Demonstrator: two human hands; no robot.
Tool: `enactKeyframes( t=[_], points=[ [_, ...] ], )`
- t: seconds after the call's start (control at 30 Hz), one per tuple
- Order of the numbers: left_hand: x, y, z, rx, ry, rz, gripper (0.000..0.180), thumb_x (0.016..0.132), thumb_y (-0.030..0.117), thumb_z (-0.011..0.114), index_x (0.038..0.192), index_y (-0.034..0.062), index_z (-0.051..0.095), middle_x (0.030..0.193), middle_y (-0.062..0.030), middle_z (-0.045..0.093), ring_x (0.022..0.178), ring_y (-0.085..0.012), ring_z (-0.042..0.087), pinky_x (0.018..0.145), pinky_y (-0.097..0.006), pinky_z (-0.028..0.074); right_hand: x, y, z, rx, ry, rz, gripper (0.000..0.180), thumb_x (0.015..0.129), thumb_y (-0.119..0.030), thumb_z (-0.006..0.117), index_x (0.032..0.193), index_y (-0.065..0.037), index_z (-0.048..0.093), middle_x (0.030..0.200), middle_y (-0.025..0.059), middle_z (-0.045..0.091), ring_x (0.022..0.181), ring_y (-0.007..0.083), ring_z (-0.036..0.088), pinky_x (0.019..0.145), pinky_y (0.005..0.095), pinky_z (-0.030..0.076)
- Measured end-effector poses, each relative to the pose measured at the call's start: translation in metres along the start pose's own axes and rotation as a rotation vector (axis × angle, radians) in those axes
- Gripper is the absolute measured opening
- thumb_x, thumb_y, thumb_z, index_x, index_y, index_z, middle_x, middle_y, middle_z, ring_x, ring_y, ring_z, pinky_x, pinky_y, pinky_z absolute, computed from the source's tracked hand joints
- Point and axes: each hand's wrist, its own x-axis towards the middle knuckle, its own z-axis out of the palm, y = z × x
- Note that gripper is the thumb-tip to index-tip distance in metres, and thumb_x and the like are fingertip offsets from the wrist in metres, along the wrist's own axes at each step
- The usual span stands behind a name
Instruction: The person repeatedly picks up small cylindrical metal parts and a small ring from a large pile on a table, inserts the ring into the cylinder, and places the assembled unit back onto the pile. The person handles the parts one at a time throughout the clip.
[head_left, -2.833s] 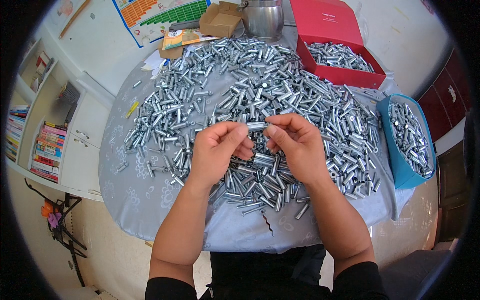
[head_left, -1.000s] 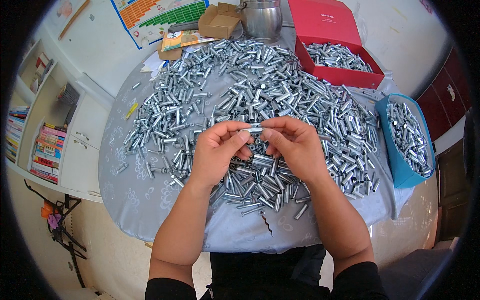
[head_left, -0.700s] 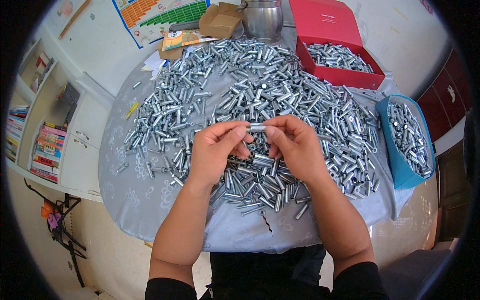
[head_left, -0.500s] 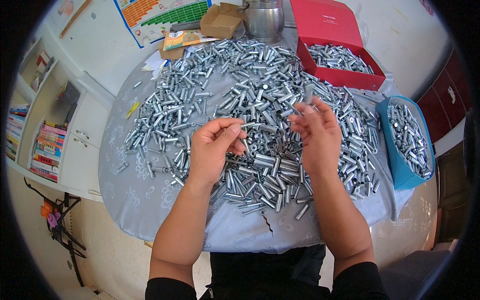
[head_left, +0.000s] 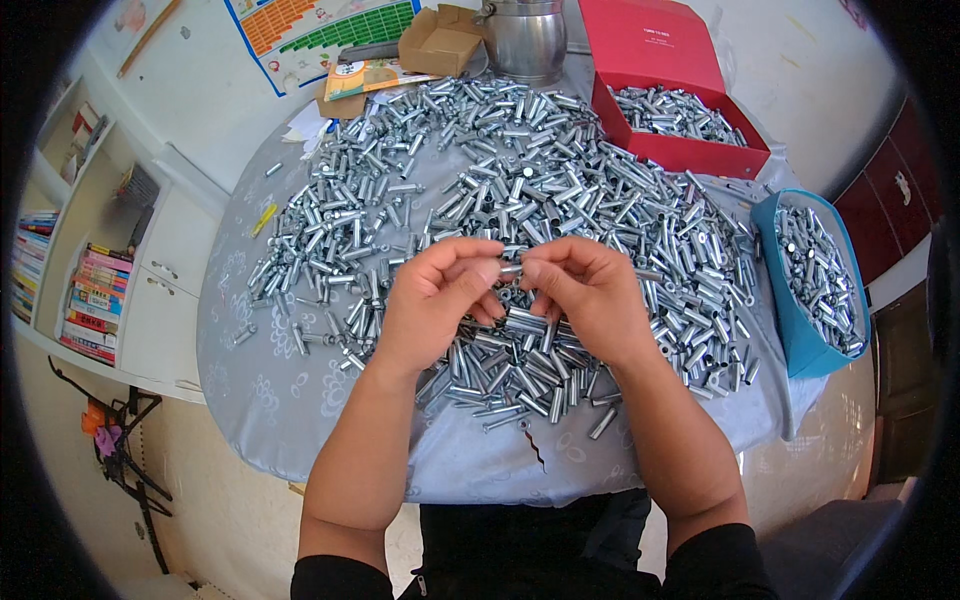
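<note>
Metal sleeve (head_left: 510,269) pinched between left hand (head_left: 437,305) and right hand (head_left: 590,298), fingertips closed on either end, above table (head_left: 270,400) heaped with bolts (head_left: 520,180). Red box (head_left: 690,155) and blue bag (head_left: 795,330) part-filled with more.

Both hands (head_left: 520,295) on a small metal sleeve (head_left: 511,268)

Upper centre: a steel pot (head_left: 527,38) stands beside a small cardboard box (head_left: 440,40). Upper right: an open red box (head_left: 672,60) contains metal sleeves. Right edge: a blue bag (head_left: 800,330) holds more sleeves. Left edge: a white shelf (head_left: 85,215) holds stacked books (head_left: 88,318). Upper left: a coloured chart (head_left: 318,25).
</note>
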Motion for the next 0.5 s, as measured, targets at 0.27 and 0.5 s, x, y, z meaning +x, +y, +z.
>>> enactKeyframes(
  t=[0.27,0.5],
  points=[
    [0.002,0.011,-0.042,0.639,0.417,0.138,0.011,0.086,0.009,0.066,0.093,0.0020,0.069,0.079,0.0028,0.064,0.063,-0.0024,0.051,0.055,-0.020,0.043,0.011,-0.004,-0.012,0.344,0.467,-0.149,0.023,0.092,-0.007,0.057,0.113,0.002,0.054,0.099,0.0147,0.068,0.081,0.0180,0.068,0.065,0.0257,0.053],
    [-0.006,0.015,-0.052,1.080,0.199,0.110,0.012,0.078,0.006,0.067,0.089,0.0020,0.069,0.083,-0.0075,0.066,0.073,-0.0169,0.061,0.065,-0.030,0.047,0.009,-0.001,-0.016,0.289,0.410,-0.064,0.016,0.092,-0.011,0.059,0.105,-0.001,0.061,0.088,0.0099,0.068,0.065,0.0132,0.064,0.057,0.0236,0.048]
  ],
)
